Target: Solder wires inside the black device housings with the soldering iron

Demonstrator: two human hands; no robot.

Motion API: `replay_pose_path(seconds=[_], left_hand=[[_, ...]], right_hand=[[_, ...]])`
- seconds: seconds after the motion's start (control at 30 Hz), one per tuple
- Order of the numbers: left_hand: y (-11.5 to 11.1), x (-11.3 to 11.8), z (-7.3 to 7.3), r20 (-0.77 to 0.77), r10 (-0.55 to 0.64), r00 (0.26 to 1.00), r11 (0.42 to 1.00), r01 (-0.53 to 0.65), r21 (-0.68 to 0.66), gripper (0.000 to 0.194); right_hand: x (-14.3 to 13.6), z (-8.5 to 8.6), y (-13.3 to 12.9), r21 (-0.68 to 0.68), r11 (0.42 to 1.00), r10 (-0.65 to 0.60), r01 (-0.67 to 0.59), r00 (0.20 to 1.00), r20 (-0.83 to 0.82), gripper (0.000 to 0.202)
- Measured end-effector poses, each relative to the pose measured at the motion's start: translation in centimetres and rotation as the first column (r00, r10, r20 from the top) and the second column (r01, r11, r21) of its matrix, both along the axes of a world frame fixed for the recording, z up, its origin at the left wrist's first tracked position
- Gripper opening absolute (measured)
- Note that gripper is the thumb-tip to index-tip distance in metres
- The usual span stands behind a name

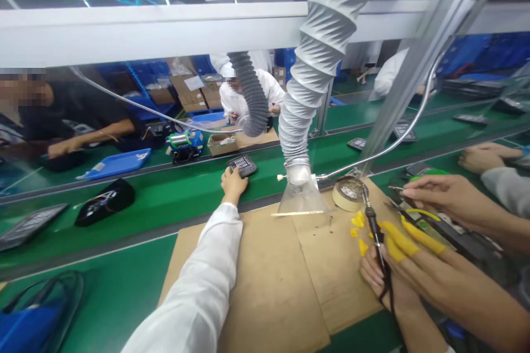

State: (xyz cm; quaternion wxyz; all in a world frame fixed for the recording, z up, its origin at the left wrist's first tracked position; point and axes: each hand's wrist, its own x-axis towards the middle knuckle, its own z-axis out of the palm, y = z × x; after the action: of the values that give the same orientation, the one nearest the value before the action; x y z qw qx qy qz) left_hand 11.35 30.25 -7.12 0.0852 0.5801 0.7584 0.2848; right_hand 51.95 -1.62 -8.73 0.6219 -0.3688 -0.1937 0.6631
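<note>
My left hand (233, 185), in a white sleeve, reaches out over the green conveyor belt. Its fingers are closed on the near left edge of a small black device with pale key-like markings (242, 166). At the right, my right hand (375, 273) is wrapped round a soldering iron (375, 226). The iron points up and away, its tip beside a round tin of solder scraps (350, 193). Part of my right hand is hidden behind a co-worker's hand with yellow finger cots (430, 259). Yellow scraps (358, 220) lie near the iron.
Brown cardboard (273, 281) covers the bench before me. A clear extraction hood (301, 198) hangs low over it on a grey hose (317, 55). Another co-worker's hand (451, 198) holds a thin tool at right. A black housing with wires (105, 202) lies on the belt.
</note>
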Motion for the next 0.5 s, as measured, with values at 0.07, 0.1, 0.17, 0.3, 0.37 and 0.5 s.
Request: replay_pose_path(seconds=[0.07,0.1,0.17,0.3,0.37,0.5], left_hand=[[0.5,0.1,-0.2,-0.032,-0.044,0.999,0.998,0.042,-0.044,0.057],[0.7,0.0,-0.3,-0.044,-0.064,0.997,0.996,0.062,-0.059,0.056],[0.8,-0.3,-0.5,-0.062,-0.106,0.992,0.992,0.101,-0.074,0.05],[0.9,-1.0,-0.9,-0.095,-0.167,0.981,0.986,0.164,-0.044,0.05],[0.9,-1.1,-1.1,-0.11,-0.168,0.98,0.986,0.167,-0.016,0.051],[0.9,-1.1,-1.4,-0.127,-0.148,0.981,0.988,0.151,0.019,0.051]], right_hand=[[-0.9,0.6,0.0,0.038,0.999,-0.006,0.004,0.999,0.045,0.023],[-1.3,0.8,0.0,0.06,0.998,-0.001,-0.003,0.998,0.057,0.023],[-1.8,1.0,0.1,0.102,0.995,-0.009,0.0,0.997,0.081,0.024],[-2.1,0.5,0.1,0.143,0.989,-0.055,0.041,0.994,0.097,0.029],[-2.0,0.3,0.1,0.159,0.986,-0.059,0.043,0.993,0.099,0.028],[-2.3,0.4,0.1,0.202,0.979,-0.045,0.023,0.994,0.103,0.027]])
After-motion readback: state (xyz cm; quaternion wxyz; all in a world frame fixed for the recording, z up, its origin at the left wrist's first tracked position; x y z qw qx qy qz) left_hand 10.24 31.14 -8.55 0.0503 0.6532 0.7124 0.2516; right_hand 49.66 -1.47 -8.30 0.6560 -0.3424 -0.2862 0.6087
